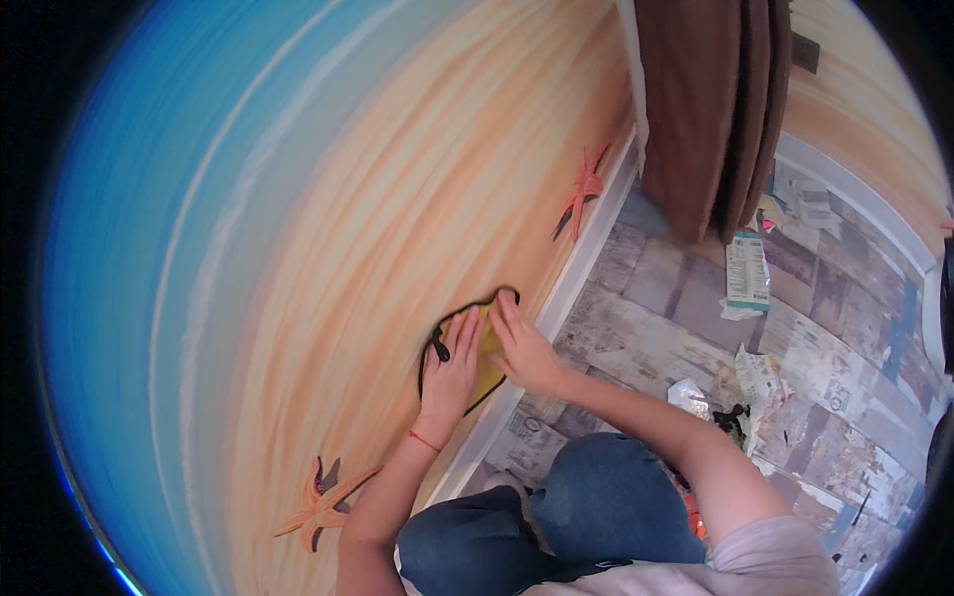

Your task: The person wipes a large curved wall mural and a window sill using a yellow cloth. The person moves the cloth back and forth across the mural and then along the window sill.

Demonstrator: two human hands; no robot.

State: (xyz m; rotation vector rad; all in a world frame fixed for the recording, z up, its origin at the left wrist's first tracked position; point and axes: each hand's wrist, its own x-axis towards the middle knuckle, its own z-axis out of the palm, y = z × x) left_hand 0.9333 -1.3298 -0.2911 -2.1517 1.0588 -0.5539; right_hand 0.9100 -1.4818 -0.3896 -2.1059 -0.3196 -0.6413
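A yellow piece with a black edge [487, 377] lies against the beach-painted wall [397, 209], just above the white baseboard [586, 260]. I cannot tell whether it is a cloth or a wall sticker. My left hand [454, 366] rests flat on its left part, fingers stretched out, with a red string on the wrist. Beside it, my right hand [524, 350] touches the upper right part with extended fingers. The two hands' fingertips are close together, and they cover much of the yellow surface. A black tab or loop [440, 348] shows at the left hand's outer side.
Orange starfish pictures [579, 194] [320, 505] flank the spot. Brown hanging fabric [686, 109] reaches down to the floor. On the plank-patterned floor [646, 328] lie a green-and-white package [747, 270], crumpled foil [688, 397], a torn wrapper [762, 382] and black scraps [733, 422].
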